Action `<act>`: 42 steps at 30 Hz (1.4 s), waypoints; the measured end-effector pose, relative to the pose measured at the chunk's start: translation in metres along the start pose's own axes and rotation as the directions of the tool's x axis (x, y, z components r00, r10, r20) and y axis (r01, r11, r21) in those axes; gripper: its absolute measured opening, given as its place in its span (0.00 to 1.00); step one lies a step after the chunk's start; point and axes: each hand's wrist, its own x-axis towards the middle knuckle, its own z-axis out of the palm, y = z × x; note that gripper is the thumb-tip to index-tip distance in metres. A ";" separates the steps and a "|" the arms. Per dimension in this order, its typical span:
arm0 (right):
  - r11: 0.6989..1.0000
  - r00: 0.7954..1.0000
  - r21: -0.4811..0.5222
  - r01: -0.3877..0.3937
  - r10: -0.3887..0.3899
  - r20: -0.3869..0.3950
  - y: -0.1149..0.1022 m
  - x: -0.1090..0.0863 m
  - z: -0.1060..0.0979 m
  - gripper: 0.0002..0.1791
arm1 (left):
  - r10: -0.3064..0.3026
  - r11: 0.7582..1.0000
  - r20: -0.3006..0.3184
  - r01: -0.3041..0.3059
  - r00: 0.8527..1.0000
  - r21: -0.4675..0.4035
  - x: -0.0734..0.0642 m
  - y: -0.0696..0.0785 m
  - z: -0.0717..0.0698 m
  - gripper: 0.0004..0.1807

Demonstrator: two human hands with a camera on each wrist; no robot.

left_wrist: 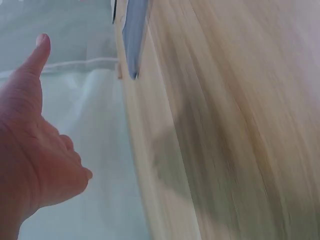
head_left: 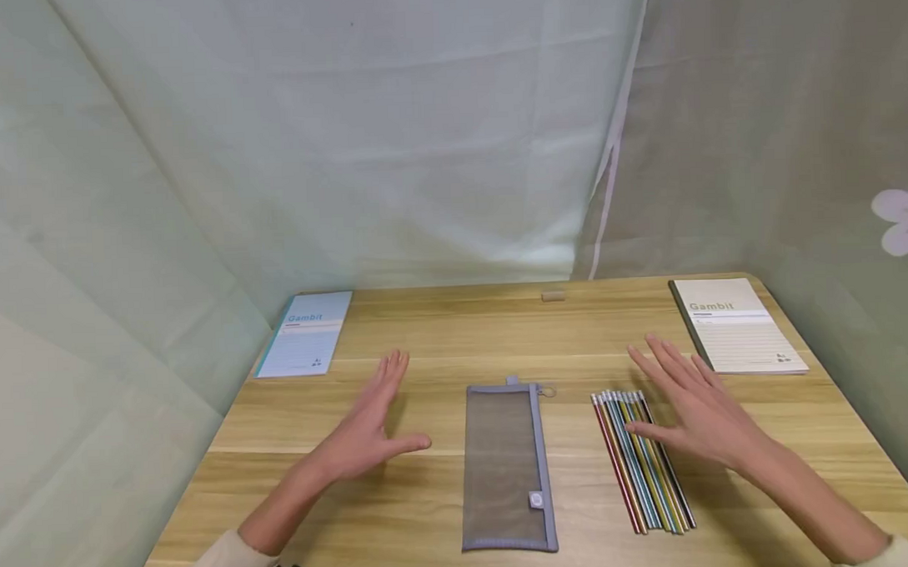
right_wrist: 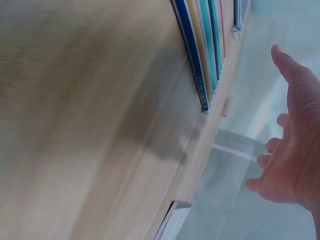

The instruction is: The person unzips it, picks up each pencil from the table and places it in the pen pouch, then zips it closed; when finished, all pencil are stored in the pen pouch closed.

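My left hand (head_left: 365, 437) is held over the table to the left of a grey mesh zip pouch (head_left: 503, 469), thumb spread from the straight fingers and nothing in it. The pouch lies flat, its zipper along the right side and a ring pull at the top right corner. Over on the right, my right hand (head_left: 702, 412) hovers with fingers spread, also holding nothing. Its thumb overlaps a row of several pencils (head_left: 636, 469) in the head view. These lie side by side in red, gold, teal and dark colours, their far ends toward the back of the table.
A blue-edged notebook (head_left: 306, 334) lies at the back left of the wooden table (head_left: 425, 318), and a dark-spined notebook (head_left: 737, 328) at the back right. Near the back edge sits a small brown block (head_left: 553, 297). Pale curtains (head_left: 419, 151) hang around the table.
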 end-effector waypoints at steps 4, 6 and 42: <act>0.997 0.999 0.069 0.019 -0.020 0.026 -0.005 0.019 0.004 0.62 | 0.021 0.998 -0.001 -0.021 1.000 -0.065 0.006 0.009 0.004 0.72; 0.995 0.998 0.103 0.017 -0.023 0.053 -0.009 0.030 0.008 0.64 | 0.031 0.996 -0.007 -0.032 0.999 -0.080 0.009 0.013 0.007 0.73; 0.921 0.973 0.369 0.127 -0.188 0.134 -0.041 0.106 0.088 0.23 | 0.425 0.887 0.430 -0.461 0.797 -0.023 0.006 0.069 0.119 0.73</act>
